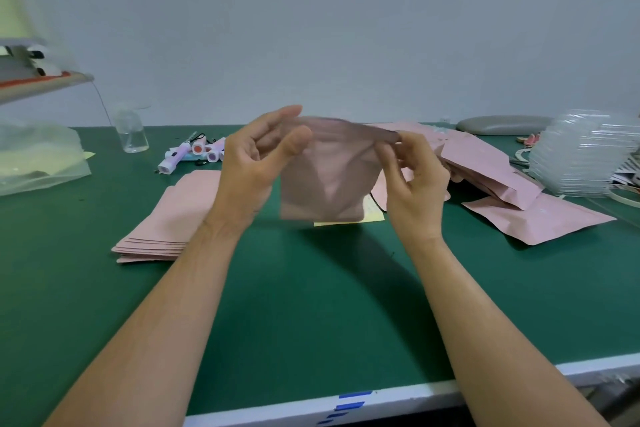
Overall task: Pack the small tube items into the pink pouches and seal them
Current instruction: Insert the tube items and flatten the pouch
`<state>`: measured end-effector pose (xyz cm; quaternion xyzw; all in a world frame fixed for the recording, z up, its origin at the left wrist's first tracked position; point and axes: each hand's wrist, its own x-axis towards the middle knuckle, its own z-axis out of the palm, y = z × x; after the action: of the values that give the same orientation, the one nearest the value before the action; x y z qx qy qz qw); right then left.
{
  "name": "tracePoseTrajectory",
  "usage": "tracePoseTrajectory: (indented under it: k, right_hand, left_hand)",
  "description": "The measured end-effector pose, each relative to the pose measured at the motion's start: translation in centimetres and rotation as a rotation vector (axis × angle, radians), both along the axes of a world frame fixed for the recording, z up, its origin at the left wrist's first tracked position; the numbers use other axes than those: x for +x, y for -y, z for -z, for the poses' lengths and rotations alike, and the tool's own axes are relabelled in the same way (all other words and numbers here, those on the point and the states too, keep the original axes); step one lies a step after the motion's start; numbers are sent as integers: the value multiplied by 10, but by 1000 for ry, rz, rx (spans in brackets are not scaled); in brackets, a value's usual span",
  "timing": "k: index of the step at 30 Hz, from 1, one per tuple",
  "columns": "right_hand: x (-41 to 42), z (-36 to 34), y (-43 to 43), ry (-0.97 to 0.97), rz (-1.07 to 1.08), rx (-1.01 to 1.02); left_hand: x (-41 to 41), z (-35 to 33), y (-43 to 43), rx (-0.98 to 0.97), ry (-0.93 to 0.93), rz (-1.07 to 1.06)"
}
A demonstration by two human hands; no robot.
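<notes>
Pink pouch (325,180) hangs above the green table (311,305), its top edge pinched at the left corner by the left hand (252,166) and at the right by the right hand (415,177). Tubes (197,152) lie behind.

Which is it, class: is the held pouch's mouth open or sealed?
Cannot tell: the left hand and right hand pinch the top edge of the pink pouch, but blur hides its mouth.

Nearer than the held pouch (325,180) the green table (311,305) runs bare to its front edge, wide room for a hand. Left of the pouch a stack of flat pouches (166,225) covers the surface; behind that lie small tubes (197,152) and a clear bottle (133,135). Right of it, loose pouches (540,218) and stacked clear trays (585,152) crowd the way
</notes>
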<state>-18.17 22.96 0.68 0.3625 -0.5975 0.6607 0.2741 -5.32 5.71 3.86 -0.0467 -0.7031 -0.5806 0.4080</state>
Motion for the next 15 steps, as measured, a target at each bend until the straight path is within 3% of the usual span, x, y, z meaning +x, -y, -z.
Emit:
tracePoseTrajectory:
  k: [4, 7, 10, 15]
  right_hand:
    - [-3, -6, -3, 282, -245, -31]
    - [-9, -3, -4, 437, -345, 58]
    - [-13, 5, -2, 503, -304, 237]
    - [-13, 15, 3, 537, -207, 451]
  left_hand:
    - [-8, 10, 5, -33, 63, -84]
    - [-12, 12, 10, 74, 191, -3]
    - [-17, 17, 14, 199, 377, 103]
    - [-25, 38, 18, 229, 572, -17]
